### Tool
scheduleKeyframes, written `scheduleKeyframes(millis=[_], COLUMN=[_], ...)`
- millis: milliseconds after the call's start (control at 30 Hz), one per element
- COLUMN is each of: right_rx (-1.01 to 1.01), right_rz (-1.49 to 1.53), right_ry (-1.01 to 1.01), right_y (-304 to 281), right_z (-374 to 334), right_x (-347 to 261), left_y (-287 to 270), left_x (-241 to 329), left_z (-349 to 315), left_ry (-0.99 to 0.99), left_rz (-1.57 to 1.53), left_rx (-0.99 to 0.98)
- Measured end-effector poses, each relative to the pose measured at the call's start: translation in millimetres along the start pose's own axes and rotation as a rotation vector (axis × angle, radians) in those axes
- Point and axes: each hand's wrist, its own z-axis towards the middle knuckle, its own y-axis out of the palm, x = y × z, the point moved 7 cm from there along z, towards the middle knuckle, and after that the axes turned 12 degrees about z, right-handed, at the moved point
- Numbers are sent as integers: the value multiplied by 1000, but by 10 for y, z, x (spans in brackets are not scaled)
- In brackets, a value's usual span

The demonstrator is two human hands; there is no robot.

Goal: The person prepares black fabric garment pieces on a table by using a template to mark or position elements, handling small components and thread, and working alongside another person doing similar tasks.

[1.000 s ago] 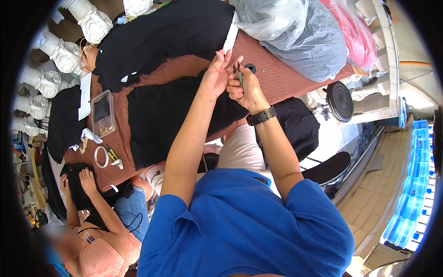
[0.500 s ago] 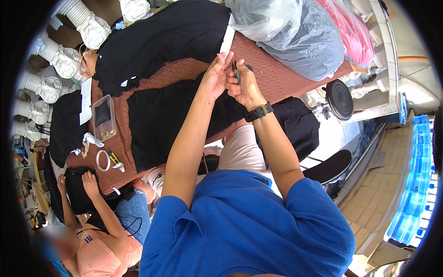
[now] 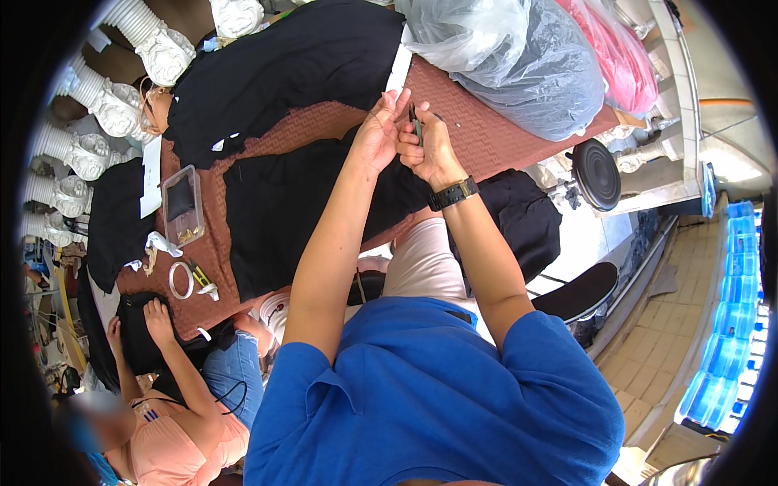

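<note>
while clamping green-handled snips (image 3: 418,132) in the right hand (image 3: 436,154), apparently aligning them beside the left hand (image 3: 376,139).
hovering near black cloth (image 3: 284,206) on the worktop (image 3: 486,150); not revealing whether pinching left-handed; likely calling for fingertip clearance next.

Black cloth pieces (image 3: 275,202), hand snips (image 3: 418,132) and a stuffed grey bag (image 3: 535,85) suggest a garment workshop beside white balusters (image 3: 166,55).

A table (image 3: 498,152) with a textured red-brown cover occupies the upper centre. White carved balusters (image 3: 166,57) line the left side. A beige tiled floor (image 3: 648,328) extends at right, under bright light.
</note>
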Motion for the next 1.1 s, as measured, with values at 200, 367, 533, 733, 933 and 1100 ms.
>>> scheduleKeyframes(millis=[200, 367, 533, 733, 933, 1100], right_rx=[-14, 103, 296, 166, 512, 633], right_rz=[-43, -475, -1287, -1347, -1461, -1424], right_ry=[-35, -366, -1126, -1203, -1167, -970], right_y=[19, -32, -240, -15, 153, 68], right_z=[-79, -577, -569, 7, 901, 1193], right_x=[-9, -192, -766, -950, -1456, -1425], left_y=[9, -58, -94, -442, -93, -201], left_x=[21, 217, 423, 1459, 2141, 2026], left_z=[18, -301, -1022, -2002, -2404, -2450], left_ry=[22, -3, -266, -474, -208, -29], left_rz=[-45, 246, 1655, 2495, 2096, 1401], left_rx=[-1, 251, -123, 455, 587, 461])
